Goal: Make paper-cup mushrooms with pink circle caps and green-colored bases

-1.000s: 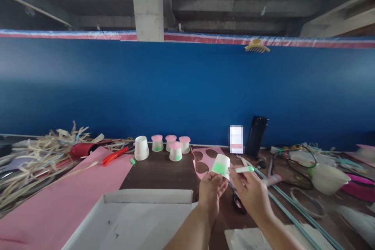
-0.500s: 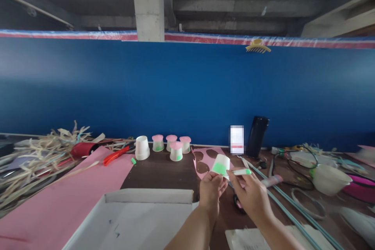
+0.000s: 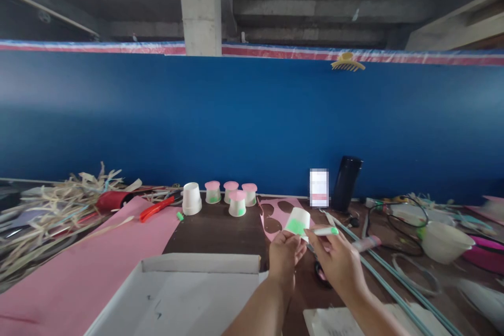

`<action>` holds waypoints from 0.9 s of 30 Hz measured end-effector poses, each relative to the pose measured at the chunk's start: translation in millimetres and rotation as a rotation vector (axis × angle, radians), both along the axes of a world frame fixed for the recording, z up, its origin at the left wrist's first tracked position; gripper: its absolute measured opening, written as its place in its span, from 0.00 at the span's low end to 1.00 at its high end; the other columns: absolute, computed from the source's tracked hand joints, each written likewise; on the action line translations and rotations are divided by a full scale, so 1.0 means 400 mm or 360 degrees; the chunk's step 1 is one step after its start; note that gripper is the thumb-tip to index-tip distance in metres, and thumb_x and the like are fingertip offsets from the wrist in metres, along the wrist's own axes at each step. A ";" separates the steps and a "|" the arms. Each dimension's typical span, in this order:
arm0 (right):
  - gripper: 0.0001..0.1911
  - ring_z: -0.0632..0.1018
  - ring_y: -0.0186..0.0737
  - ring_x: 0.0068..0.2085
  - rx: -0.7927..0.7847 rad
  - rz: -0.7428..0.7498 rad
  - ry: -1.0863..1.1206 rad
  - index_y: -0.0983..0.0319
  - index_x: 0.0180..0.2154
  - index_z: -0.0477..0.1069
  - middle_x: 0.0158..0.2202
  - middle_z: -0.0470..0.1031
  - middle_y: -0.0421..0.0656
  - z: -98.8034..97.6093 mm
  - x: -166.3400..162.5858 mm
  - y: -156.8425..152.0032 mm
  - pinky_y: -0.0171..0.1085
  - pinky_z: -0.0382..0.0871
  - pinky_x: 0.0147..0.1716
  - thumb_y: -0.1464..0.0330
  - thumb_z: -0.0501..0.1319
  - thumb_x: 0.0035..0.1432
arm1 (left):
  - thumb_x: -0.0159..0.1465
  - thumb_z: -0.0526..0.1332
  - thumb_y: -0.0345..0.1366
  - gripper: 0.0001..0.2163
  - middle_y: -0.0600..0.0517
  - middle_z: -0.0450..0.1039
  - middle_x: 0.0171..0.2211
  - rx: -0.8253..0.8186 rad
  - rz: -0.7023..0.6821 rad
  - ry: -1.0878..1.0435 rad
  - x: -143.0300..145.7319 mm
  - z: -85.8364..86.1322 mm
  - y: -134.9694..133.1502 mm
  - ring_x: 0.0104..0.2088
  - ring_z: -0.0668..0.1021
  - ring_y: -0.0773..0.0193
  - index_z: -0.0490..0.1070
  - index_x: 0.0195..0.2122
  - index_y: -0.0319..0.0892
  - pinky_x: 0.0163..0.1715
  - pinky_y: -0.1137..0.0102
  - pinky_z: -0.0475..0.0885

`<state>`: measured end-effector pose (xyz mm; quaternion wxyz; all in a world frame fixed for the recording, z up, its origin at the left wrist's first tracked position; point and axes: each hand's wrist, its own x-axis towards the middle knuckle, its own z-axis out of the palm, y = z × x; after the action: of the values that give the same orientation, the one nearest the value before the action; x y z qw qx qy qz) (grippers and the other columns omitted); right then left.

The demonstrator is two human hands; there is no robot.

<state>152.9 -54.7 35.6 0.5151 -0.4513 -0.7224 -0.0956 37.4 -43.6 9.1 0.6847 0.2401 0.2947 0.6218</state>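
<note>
Basically no change this past second: lower right of centre, left hand (image 3: 282, 254) still pinches the white cup (image 3: 301, 214), right hand's fingers closed round the green marker (image 3: 326, 231). Cup's part white, so colouring looks unfinished.

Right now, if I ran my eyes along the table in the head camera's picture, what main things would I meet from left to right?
Heap of pale strips, red tool, stack of plain white cups, four pink-topped cups, green-patched white cup in the left hand, upright black object, whitish tub.
</note>
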 end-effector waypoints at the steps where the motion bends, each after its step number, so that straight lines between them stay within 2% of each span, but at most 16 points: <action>1: 0.07 0.77 0.36 0.33 0.0014 -0.0013 0.0017 0.60 0.33 0.71 0.33 0.76 0.42 0.002 0.001 0.000 0.32 0.69 0.33 0.63 0.60 0.57 | 0.45 0.71 0.36 0.14 0.53 0.69 0.22 0.0001 -0.0004 0.0007 0.000 0.002 -0.002 0.28 0.76 0.66 0.65 0.24 0.40 0.41 0.67 0.70; 8: 0.08 0.77 0.39 0.38 0.0081 -0.0083 0.0082 0.59 0.37 0.72 0.37 0.76 0.44 0.016 0.011 0.001 0.35 0.69 0.39 0.63 0.59 0.58 | 0.46 0.70 0.35 0.12 0.53 0.69 0.23 -0.0026 -0.0032 0.0084 0.009 0.006 -0.005 0.30 0.77 0.65 0.66 0.25 0.40 0.42 0.67 0.70; 13: 0.09 0.77 0.39 0.39 0.0072 -0.0086 0.0092 0.60 0.37 0.72 0.39 0.76 0.45 0.016 0.016 0.003 0.36 0.69 0.40 0.63 0.59 0.57 | 0.46 0.69 0.34 0.11 0.53 0.70 0.23 -0.0038 -0.0014 0.0109 0.011 0.001 -0.001 0.29 0.76 0.65 0.66 0.25 0.40 0.41 0.68 0.70; 17: 0.11 0.77 0.40 0.35 0.0044 -0.0113 0.0057 0.60 0.35 0.72 0.36 0.77 0.45 0.017 0.010 0.002 0.36 0.70 0.36 0.60 0.58 0.58 | 0.46 0.69 0.35 0.12 0.53 0.69 0.21 -0.0018 0.0001 0.0137 0.012 0.000 0.000 0.27 0.75 0.66 0.65 0.22 0.40 0.39 0.68 0.70; 21: 0.13 0.77 0.39 0.29 -0.0012 -0.0113 0.0041 0.61 0.34 0.72 0.28 0.77 0.44 0.015 0.003 -0.003 0.34 0.70 0.28 0.58 0.58 0.57 | 0.45 0.70 0.36 0.13 0.54 0.69 0.20 0.0003 0.0014 0.0115 0.011 0.001 0.000 0.26 0.74 0.67 0.65 0.22 0.40 0.37 0.68 0.70; 27: 0.12 0.75 0.36 0.25 -0.0083 -0.0078 0.0055 0.61 0.33 0.72 0.25 0.75 0.42 0.008 -0.001 -0.010 0.32 0.68 0.24 0.58 0.58 0.57 | 0.44 0.70 0.35 0.13 0.55 0.67 0.20 0.0018 0.0040 0.0087 0.009 0.000 0.001 0.24 0.72 0.70 0.65 0.22 0.39 0.36 0.69 0.70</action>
<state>152.3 -58.8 38.7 0.5130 -0.4839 -0.7043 -0.0815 41.0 -43.2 9.1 0.6670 0.2573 0.3128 0.6253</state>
